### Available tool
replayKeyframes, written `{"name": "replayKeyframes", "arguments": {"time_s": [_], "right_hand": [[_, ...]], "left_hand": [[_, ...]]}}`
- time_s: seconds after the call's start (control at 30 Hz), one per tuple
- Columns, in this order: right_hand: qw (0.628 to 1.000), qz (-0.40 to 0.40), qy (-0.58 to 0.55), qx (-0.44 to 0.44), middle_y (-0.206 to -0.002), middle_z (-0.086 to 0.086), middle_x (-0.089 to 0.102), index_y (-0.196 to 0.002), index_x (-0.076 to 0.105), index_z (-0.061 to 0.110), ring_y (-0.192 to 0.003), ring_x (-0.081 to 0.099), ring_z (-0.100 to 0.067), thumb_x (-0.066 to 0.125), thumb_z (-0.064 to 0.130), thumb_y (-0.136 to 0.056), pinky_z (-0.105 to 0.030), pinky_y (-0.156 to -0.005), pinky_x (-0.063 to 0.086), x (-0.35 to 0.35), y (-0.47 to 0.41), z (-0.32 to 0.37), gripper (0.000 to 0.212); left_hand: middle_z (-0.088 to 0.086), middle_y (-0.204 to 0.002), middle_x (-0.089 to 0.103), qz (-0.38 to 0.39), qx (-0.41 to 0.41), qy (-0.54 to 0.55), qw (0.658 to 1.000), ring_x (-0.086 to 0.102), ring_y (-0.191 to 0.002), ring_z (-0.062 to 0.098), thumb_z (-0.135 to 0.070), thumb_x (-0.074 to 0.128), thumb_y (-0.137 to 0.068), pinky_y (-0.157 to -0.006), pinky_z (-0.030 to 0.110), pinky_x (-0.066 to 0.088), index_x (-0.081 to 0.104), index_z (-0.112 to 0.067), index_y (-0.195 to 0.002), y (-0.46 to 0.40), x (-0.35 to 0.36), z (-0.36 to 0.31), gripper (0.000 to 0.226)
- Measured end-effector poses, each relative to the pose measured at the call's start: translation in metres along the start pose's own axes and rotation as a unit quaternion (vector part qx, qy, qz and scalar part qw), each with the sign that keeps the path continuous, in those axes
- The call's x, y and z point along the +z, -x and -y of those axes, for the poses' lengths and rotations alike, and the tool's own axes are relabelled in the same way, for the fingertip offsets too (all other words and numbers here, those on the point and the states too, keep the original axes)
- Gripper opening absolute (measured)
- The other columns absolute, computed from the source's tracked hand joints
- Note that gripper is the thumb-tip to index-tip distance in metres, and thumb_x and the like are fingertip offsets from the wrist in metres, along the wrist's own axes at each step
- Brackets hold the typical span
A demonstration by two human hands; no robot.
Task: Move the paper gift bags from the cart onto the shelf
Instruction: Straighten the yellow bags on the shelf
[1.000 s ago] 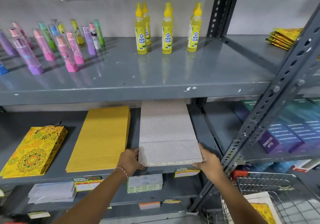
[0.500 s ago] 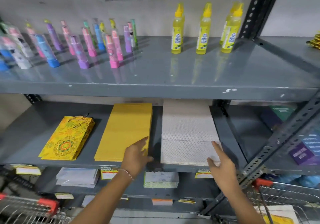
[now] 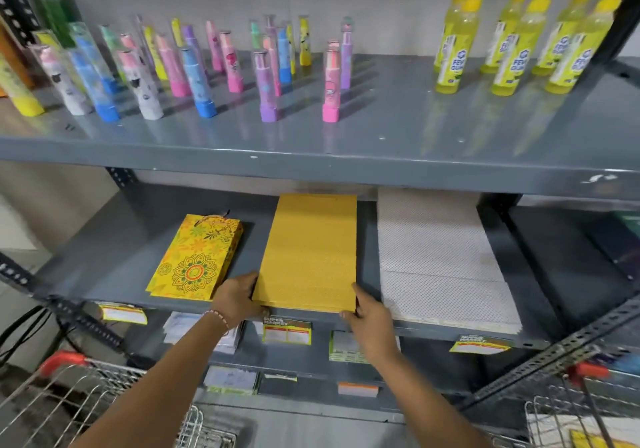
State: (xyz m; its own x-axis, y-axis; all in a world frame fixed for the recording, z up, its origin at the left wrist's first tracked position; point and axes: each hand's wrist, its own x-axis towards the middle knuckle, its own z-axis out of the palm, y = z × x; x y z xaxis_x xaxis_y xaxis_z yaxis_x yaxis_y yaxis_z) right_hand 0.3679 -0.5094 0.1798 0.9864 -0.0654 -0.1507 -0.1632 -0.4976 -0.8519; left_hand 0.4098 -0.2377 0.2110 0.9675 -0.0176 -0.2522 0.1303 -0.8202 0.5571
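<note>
Both hands were on the plain yellow bag stack [image 3: 308, 253] on the middle shelf [image 3: 114, 267]; left hand [image 3: 239, 297] cupped the stack's near-left corner, fingers curled against the edge; right hand [image 3: 367, 312] sat at the near-right corner, fingers loosely bent and touching the edge — pressing from the sides rather than gripping to lift, as far as I could tell.

Step in hand looked like squaring up that stack, not a fresh transfer; stack lay flat, near edge about level with the shelf lip.

Neighbours on the same shelf: patterned yellow bag [image 3: 195, 260] just left, slightly skewed; white dotted bag stack [image 3: 443, 267] to the right, its front overhanging the lip a little; narrow gaps both sides, so any nudge needed to stay straight back.

Next move probably called for letting go and reaching to the cart [image 3: 585, 413] at lower right — something yellow showed in it, likely more bags, too cropped to confirm; a second wire cart [image 3: 69, 395] sat lower left.

In the way: upper shelf edge [image 3: 311, 167] overhung the slot, limiting clearance; angled upright [image 3: 554, 354] crossed between the right cart and the shelf; glue bottles [image 3: 512, 49] and coloured tubes [image 3: 194, 66] above were clear of the work.
</note>
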Motion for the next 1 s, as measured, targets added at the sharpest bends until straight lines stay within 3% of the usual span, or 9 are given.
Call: {"name": "replayKeyframes", "arguments": {"time_s": [0.07,0.13,0.23,0.33,0.47,0.67,0.77,0.9,1.0], "right_hand": [[1.000,-0.017,-0.022,0.010,-0.118,-0.022,0.066,-0.139,0.044,0.015,-0.108,0.063,-0.031,0.073,0.011,-0.078,-0.039,-0.094,0.049,0.000,-0.001,-0.001,0.067],[0.999,-0.024,-0.043,0.016,-0.119,-0.021,0.065,-0.135,0.049,0.015,-0.111,0.062,-0.028,0.076,0.009,-0.075,-0.037,-0.097,0.048,0.001,-0.002,-0.003,0.067],[0.998,-0.025,-0.059,0.027,-0.114,-0.007,0.069,-0.131,0.054,0.013,-0.100,0.059,-0.006,0.079,0.006,-0.071,-0.013,-0.088,0.045,0.001,0.001,-0.004,0.065],[0.997,-0.034,-0.057,0.026,-0.110,-0.002,0.070,-0.127,0.057,0.012,-0.093,0.052,-0.001,0.078,0.006,-0.072,0.004,-0.075,0.037,0.001,0.002,-0.006,0.059],[0.996,-0.040,-0.078,0.029,-0.123,-0.006,0.065,-0.127,0.058,0.014,-0.112,0.058,-0.009,0.074,0.004,-0.076,-0.016,-0.101,0.041,0.002,0.008,-0.008,0.054],[0.994,-0.054,-0.087,0.030,-0.121,-0.008,0.067,-0.126,0.059,0.018,-0.117,0.059,-0.019,0.074,0.005,-0.077,-0.038,-0.105,0.045,0.005,0.010,-0.011,0.053],[0.994,-0.055,-0.096,0.022,-0.120,0.006,0.064,-0.125,0.059,0.020,-0.116,0.059,-0.014,0.074,0.005,-0.076,-0.035,-0.106,0.044,0.005,0.011,-0.012,0.052],[0.991,-0.024,-0.130,0.032,-0.129,0.006,0.057,-0.128,0.057,0.020,-0.124,0.054,-0.017,0.071,0.001,-0.079,-0.023,-0.104,0.043,0.003,0.015,-0.013,0.055],[0.993,-0.094,-0.059,-0.035,-0.136,0.018,0.051,-0.134,0.050,0.027,-0.122,0.052,0.002,0.073,0.012,-0.080,-0.019,-0.103,0.041,0.013,0.039,-0.006,0.061]], "left_hand": [[0.006,-0.116,0.069,-0.002,-0.006,0.100,0.995,0.064,-0.103,0.019,0.001,0.081,-0.061,-0.081,0.017,0.051,0.059,-0.002,-0.124,-0.003,0.005,0.006,0.067],[0.014,-0.125,0.064,-0.009,-0.028,0.179,0.983,0.062,-0.114,0.026,0.013,0.078,-0.061,-0.098,0.035,0.051,0.056,0.005,-0.128,-0.003,0.009,0.013,0.071],[0.019,-0.127,0.062,-0.010,-0.064,0.238,0.969,0.062,-0.114,0.028,0.018,0.078,-0.059,-0.095,0.040,0.051,0.055,0.008,-0.127,-0.003,0.009,0.015,0.073],[0.017,-0.126,0.062,0.014,-0.091,0.287,0.953,0.062,-0.108,0.025,0.021,0.076,-0.058,-0.093,0.041,0.052,0.053,0.008,-0.127,-0.005,0.006,0.014,0.074],[0.018,-0.130,0.059,0.052,-0.130,0.349,0.927,0.059,-0.115,0.034,0.026,0.071,-0.060,-0.092,0.059,0.050,0.050,0.009,-0.129,-0.009,0.003,0.012,0.074],[0.014,-0.125,0.064,0.036,-0.090,0.292,0.952,0.062,-0.108,0.021,0.019,0.081,-0.053,-0.095,0.042,0.052,0.054,0.007,-0.125,-0.010,0.006,0.015,0.078],[0.013,-0.124,0.066,0.032,-0.080,0.278,0.957,0.063,-0.105,0.018,0.016,0.083,-0.051,-0.097,0.042,0.052,0.057,0.004,-0.123,-0.010,0.004,0.014,0.077],[0.011,-0.125,0.064,0.021,-0.049,0.246,0.968,0.062,-0.114,0.022,0.013,0.084,-0.051,-0.099,0.037,0.050,0.056,0.003,-0.126,-0.004,0.003,0.012,0.081],[0.010,-0.124,0.064,-0.004,-0.020,0.240,0.971,0.059,-0.119,0.023,0.015,0.080,-0.055,-0.098,0.034,0.051,0.057,0.003,-0.126,0.012,-0.002,0.011,0.075]]}}
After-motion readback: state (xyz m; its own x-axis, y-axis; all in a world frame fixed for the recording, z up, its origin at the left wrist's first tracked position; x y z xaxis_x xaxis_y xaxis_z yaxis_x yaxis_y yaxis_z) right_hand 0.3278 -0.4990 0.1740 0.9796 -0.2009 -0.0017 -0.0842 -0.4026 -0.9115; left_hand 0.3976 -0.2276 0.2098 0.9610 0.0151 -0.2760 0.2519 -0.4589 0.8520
